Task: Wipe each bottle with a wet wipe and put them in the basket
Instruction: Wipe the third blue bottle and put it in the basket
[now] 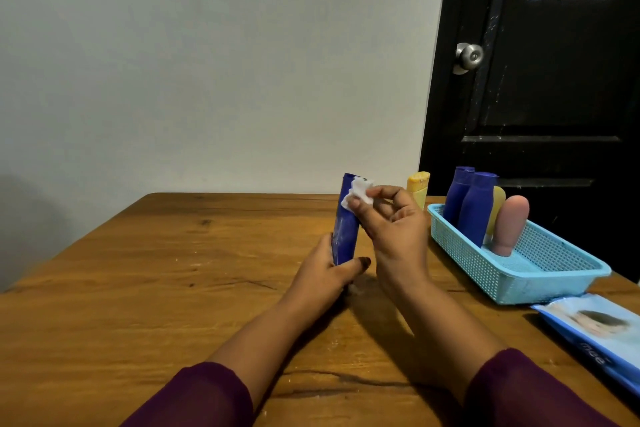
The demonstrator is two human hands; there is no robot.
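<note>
Four bottles in the basket (519,274) already, two to go.
Left hand (325,270) grips the blue bottle (344,229) mid-table, right hand (391,218) pinching the wipe (358,194) on its top; yellow bottle (418,187) waits at the far edge.

Under both hands, wooden table (138,288): warm brown, visible grain and dark knots, low satin sheen, a few pale specks. Gripped at its base in left hand (325,270), blue bottle (346,222): smooth plastic, slightly glossy. Pinched in right hand (398,229) against that bottle's upper part, wet wipe (358,197): white, soft, crumpled, matt. Right of right hand, basket (485,270): light blue plastic, perforated mesh walls, smooth rim. Standing inside, pink bottle (510,229): matt, smooth plastic. Nearer than the basket, wipes pack (595,333): glossy printed film. Forearms in sleeves (194,395): dark maroon cloth, matt.
</note>
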